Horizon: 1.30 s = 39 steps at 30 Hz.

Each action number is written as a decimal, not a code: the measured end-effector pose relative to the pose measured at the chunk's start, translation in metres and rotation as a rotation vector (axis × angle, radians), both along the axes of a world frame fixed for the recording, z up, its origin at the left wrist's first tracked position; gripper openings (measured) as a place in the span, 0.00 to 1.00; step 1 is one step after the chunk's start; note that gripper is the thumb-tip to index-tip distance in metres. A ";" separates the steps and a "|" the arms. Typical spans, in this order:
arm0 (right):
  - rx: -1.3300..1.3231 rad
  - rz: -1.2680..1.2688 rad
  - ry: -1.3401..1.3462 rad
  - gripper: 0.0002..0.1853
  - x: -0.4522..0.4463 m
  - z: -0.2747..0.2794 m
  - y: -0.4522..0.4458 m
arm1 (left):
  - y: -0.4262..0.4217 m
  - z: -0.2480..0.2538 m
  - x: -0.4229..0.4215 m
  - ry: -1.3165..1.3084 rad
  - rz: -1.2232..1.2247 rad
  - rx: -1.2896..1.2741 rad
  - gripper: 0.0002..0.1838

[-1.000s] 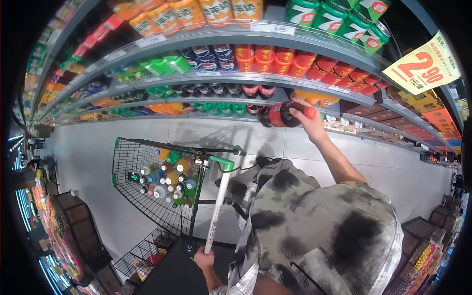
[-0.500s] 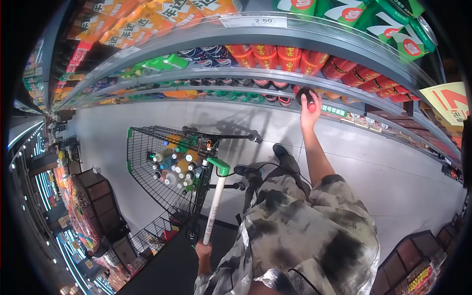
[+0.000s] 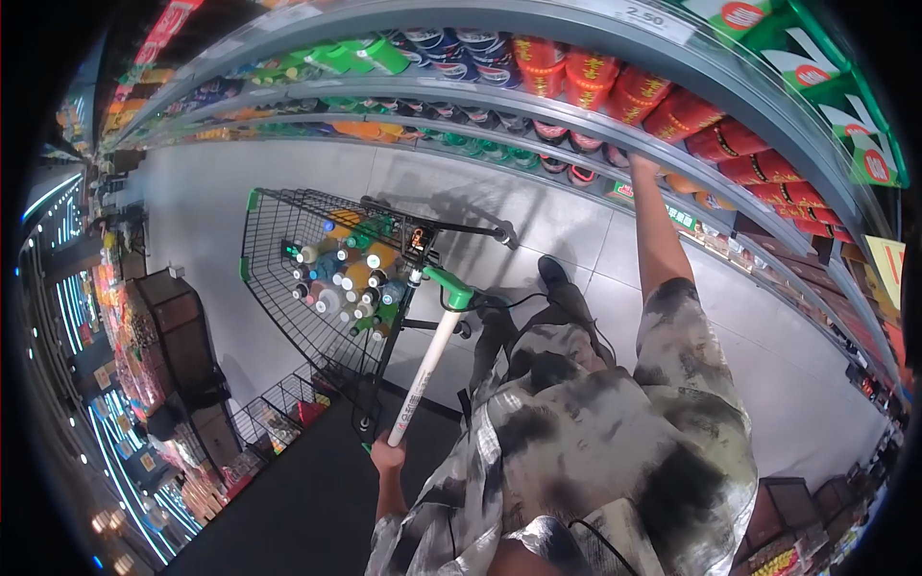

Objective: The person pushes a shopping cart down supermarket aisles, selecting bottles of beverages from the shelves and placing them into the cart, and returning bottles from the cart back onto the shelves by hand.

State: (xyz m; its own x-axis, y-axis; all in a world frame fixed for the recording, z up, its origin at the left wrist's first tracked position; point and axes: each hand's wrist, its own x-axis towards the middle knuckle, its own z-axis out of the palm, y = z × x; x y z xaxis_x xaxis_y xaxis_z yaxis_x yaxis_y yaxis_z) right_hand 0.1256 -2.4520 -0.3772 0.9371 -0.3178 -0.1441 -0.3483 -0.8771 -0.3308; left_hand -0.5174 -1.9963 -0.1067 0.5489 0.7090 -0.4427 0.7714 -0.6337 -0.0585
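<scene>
My left hand is wrapped around the far end of a white cart handle with a green end piece. The wire shopping cart carries many bottles with white, blue, green and orange colours. My right arm stretches to the drinks shelf, and my right hand reaches in under a shelf edge. Its fingers are hidden there, so what they hold does not show. Dark bottles with red labels stand on the lower shelf just left of it.
Red cans line the shelf above my right hand, beside blue cans. Green 7-marked packs sit at the upper right. Grey floor tiles lie between shelf and cart. Brown display bins stand at the left.
My right hand, which held a dark bottle with a red cap in front of the shelf, has gone in under the shelf edge. My left hand keeps its grip; the view has shifted.
</scene>
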 end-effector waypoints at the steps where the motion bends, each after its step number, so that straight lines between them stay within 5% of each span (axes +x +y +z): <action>1: -0.055 0.027 -0.112 0.22 -0.001 -0.015 -0.005 | -0.002 0.002 0.000 0.005 0.022 -0.005 0.13; 10: 0.281 0.071 -0.206 0.26 0.005 -0.024 -0.034 | -0.009 0.011 0.012 -0.034 0.018 0.018 0.11; 15: 0.427 0.010 -0.238 0.25 0.026 -0.075 -0.057 | -0.007 0.008 0.009 -0.072 0.041 0.038 0.09; 19: 0.031 0.209 -0.280 0.25 0.013 -0.033 -0.047 | -0.006 0.010 0.010 -0.125 0.058 0.027 0.08; 25: -0.009 0.297 0.026 0.26 -0.018 0.034 -0.034 | -0.003 0.019 0.017 -0.194 0.061 0.021 0.08; 31: 0.127 0.250 -0.238 0.35 -0.069 0.069 -0.025 | 0.004 0.012 0.009 -0.211 0.088 0.040 0.09; 34: 0.166 0.159 -0.177 0.27 -0.092 0.063 -0.020 | 0.006 0.011 0.010 -0.071 0.120 0.049 0.11; 36: 0.361 0.449 -0.199 0.21 -0.110 0.030 -0.018 | 0.002 0.009 0.010 -0.070 0.140 0.056 0.12; 39: 0.946 0.381 0.206 0.19 -0.188 0.146 0.094 | -0.007 0.000 0.010 -0.110 0.114 0.136 0.12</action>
State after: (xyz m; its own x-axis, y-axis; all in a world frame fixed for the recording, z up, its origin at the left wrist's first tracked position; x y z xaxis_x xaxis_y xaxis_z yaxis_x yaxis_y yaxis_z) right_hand -0.0624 -2.3579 -0.2310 0.8807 0.3201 -0.3492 -0.2306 -0.3542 -0.9063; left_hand -0.5075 -2.0031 -0.1066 0.5015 0.8185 -0.2802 0.8440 -0.5341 -0.0497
